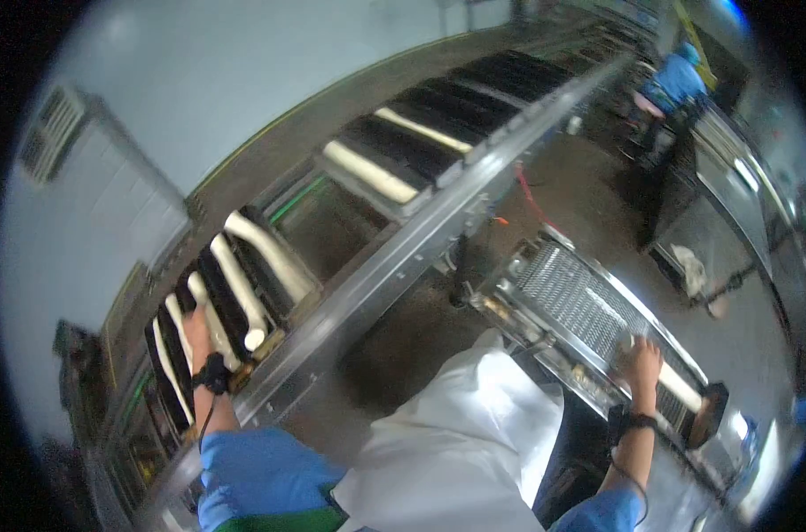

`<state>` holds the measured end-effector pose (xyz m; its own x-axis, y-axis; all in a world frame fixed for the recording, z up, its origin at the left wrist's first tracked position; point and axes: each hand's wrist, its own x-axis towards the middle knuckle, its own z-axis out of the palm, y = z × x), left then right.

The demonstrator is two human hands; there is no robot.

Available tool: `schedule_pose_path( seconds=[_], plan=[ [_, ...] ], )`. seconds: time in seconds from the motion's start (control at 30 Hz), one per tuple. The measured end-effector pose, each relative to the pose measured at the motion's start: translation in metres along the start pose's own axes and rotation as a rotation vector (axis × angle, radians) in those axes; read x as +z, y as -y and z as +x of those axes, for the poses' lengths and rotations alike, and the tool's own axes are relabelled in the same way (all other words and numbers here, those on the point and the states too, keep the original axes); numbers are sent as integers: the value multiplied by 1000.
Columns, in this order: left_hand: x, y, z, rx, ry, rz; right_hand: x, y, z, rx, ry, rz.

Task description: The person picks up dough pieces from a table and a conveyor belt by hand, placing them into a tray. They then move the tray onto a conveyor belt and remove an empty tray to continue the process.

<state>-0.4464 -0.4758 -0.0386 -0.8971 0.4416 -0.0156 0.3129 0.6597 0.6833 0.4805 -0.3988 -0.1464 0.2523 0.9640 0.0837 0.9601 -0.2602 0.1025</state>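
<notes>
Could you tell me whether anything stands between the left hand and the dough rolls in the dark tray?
Nothing visible does: the left hand lies on the dough rolls in the dark tray, and the metal rail runs under the forearm.

Left roll: long, pale, smooth cylinder, lying lengthwise in a black trough of the slanted conveyor. Its near end is under the left hand.
Right roll: same pale cylinder, less of it in view. It lies flat on the perforated metal tray, one end touching the right hand.
</notes>
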Motion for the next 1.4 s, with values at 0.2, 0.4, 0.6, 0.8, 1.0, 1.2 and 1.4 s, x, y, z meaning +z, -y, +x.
schedule_pose_path(
  seconds=[0.2, 0.4, 0.6, 0.8, 1.0, 1.2, 1.4],
  plan=[
    [48, -42, -94, 685, 51, 387, -35, 42, -36, 165, 93, -155],
    [28, -19, -121, 118, 162, -162, -47, 56, -11, 57, -9, 186],
    [45, -12, -106, 80, -334, -258, -246, 135, 19, -43, -113, 1475],
    [91, -97, -113, 576, -98, -344, -343, 240, -4, -773, 154, 2078],
    [152, -187, -145, 475, 352, -627, -287, 242, -13, -622, 391, 1932],
    [177, -171, -103, 764, 94, -186, -179, 166, -55, -48, 452, 1456],
    [66, -47, -1, 353, -432, 394, -31, 17, -126, 150, 265, 1407]
  ],
)
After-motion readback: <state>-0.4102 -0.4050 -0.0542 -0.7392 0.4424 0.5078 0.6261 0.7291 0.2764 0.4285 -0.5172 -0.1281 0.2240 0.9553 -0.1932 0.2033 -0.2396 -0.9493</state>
